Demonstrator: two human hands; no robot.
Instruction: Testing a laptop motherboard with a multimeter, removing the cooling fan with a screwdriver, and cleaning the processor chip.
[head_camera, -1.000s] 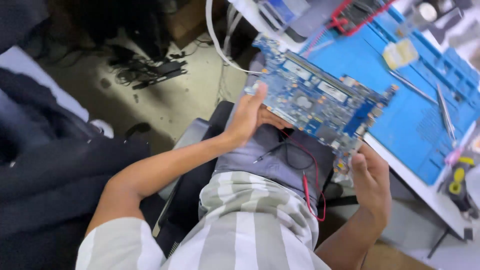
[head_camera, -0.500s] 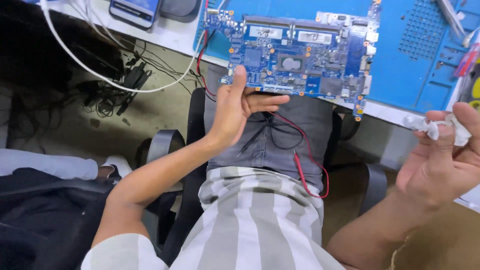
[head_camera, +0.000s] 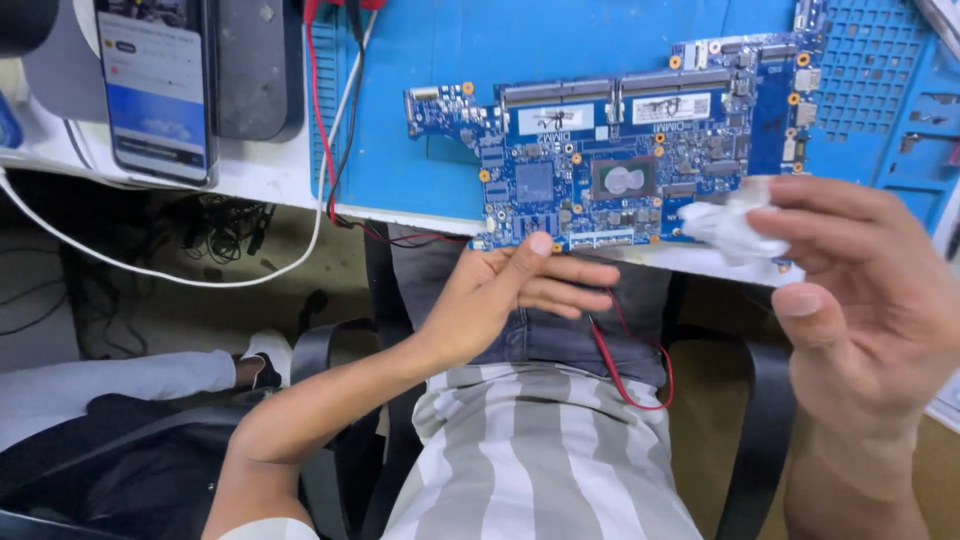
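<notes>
A blue laptop circuit board (head_camera: 620, 165) lies flat on the blue work mat (head_camera: 470, 110), its near edge at the table's edge. My left hand (head_camera: 505, 295) holds that near edge, thumb on top near the board's lower left corner, fingers underneath. My right hand (head_camera: 865, 290) is raised at the right, close to the camera. Its fingertips pinch a small crumpled white wad (head_camera: 730, 225) that hovers over the board's lower right part.
A smartphone (head_camera: 155, 85) with a lit screen lies at the back left on the white table edge. Red and black leads (head_camera: 330, 130) and a white cable (head_camera: 200, 270) hang off the table. A red wire (head_camera: 630, 370) loops over my lap. A perforated blue tray (head_camera: 870, 70) sits at the right.
The board has gone from tilted in the air to flat on the mat. My right hand came up with the white wad and moved in over the board's right side.
</notes>
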